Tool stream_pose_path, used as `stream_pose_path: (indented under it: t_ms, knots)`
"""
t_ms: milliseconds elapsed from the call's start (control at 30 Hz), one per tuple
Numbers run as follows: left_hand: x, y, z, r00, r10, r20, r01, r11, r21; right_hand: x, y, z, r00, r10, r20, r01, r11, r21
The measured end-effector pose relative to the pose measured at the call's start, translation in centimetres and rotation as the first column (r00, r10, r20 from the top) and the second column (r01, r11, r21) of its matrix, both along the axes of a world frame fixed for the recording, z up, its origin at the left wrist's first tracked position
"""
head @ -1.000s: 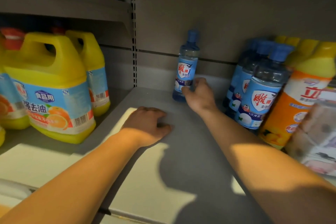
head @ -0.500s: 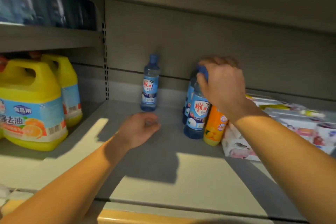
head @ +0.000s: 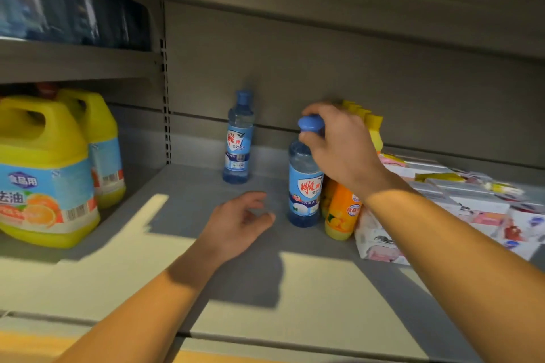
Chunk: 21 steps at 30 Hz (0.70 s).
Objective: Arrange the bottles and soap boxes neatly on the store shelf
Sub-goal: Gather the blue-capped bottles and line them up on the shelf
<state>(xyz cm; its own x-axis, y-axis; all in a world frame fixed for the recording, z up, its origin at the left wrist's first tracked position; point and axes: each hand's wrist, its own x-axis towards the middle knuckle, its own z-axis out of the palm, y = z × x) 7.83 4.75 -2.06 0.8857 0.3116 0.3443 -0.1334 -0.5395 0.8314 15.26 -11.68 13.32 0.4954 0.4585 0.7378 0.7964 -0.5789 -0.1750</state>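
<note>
Bottle (head: 303,186) upright, cap clasped by right hand (head: 339,150) | placed bottle (head: 239,138) far-left | left hand (head: 236,224) loose, empty, nearer.

A single head-worn view looks forward and slightly down into the grey shelf (head: 188,244) from close in front, both forearms reaching in from the bottom edge toward its back panel (head: 324,68).

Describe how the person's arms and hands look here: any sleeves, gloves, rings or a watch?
Both forearms are bare up to the frame edge, with no sleeves showing. The left hand and right hand wear no gloves, and no rings, watch or wristband are visible.
</note>
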Motion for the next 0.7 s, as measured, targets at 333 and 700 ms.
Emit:
stream_pose_path:
  t_ms: [333, 700]
  knots:
    - [-1.9, -0.6, 1.1, 0.979, -0.176, 0.103, 0.192, 0.965, -0.18, -0.8, 2.5, -0.2, 0.874, 0.367, -0.317, -0.142, 0.819, 0.556]
    - [-2.9, 0.0, 2.3, 0.916, -0.401, -0.013, 0.265, 0.63, -0.73, 1.1, 4.5, -10.0, 0.279, 0.667, -0.691, 0.138, 0.684, 0.716]
